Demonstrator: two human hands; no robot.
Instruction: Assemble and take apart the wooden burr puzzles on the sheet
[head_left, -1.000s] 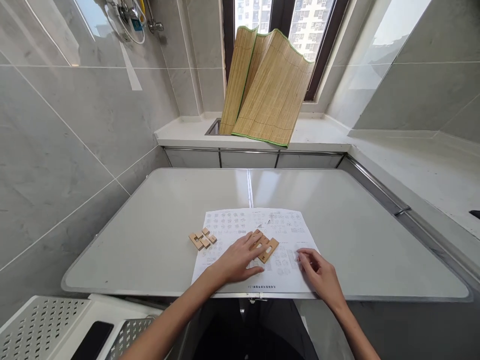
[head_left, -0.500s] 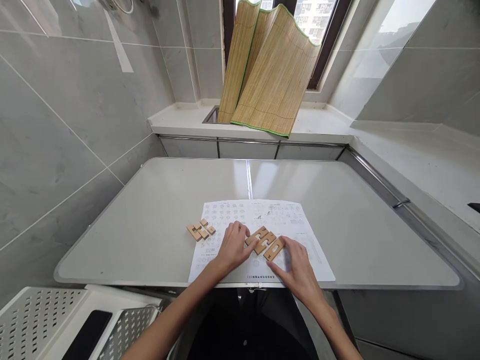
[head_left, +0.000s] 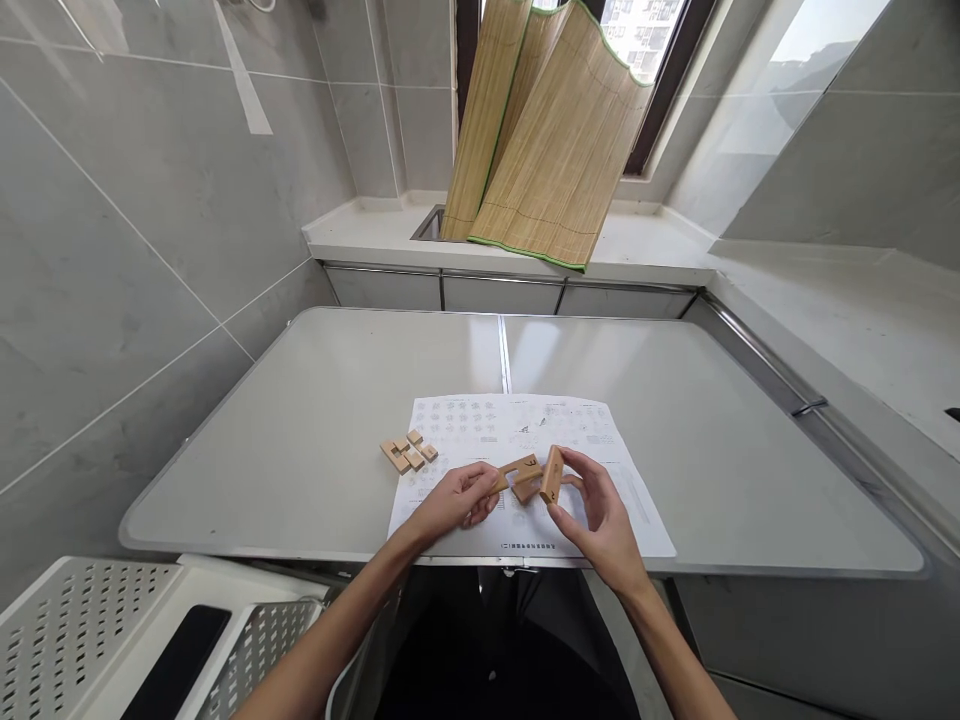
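Observation:
My left hand (head_left: 466,495) pinches one end of a notched wooden puzzle piece (head_left: 528,464), which bears a dark mark near its far end. Between the thumb and fingers of my right hand (head_left: 598,508), a second wooden puzzle piece (head_left: 553,476) is tipped up on its side, with a mark at its lower end. Partly hidden behind these two, a third wooden piece (head_left: 524,492) lies on the printed sheet (head_left: 480,543). Several smaller notched wooden pieces (head_left: 395,457) lie together by the sheet's left edge.
The sheet rests at the front of a pale folding table (head_left: 330,400) with a seam down its middle. A bamboo mat (head_left: 559,150) leans at the window over a white counter (head_left: 360,232). At lower left are a perforated white basket (head_left: 90,600) and a black phone-like slab (head_left: 180,660).
Both hands have lifted a wooden piece from the row on the sheet. The right one's piece has turned from flat onto its side. The view has shifted slightly.

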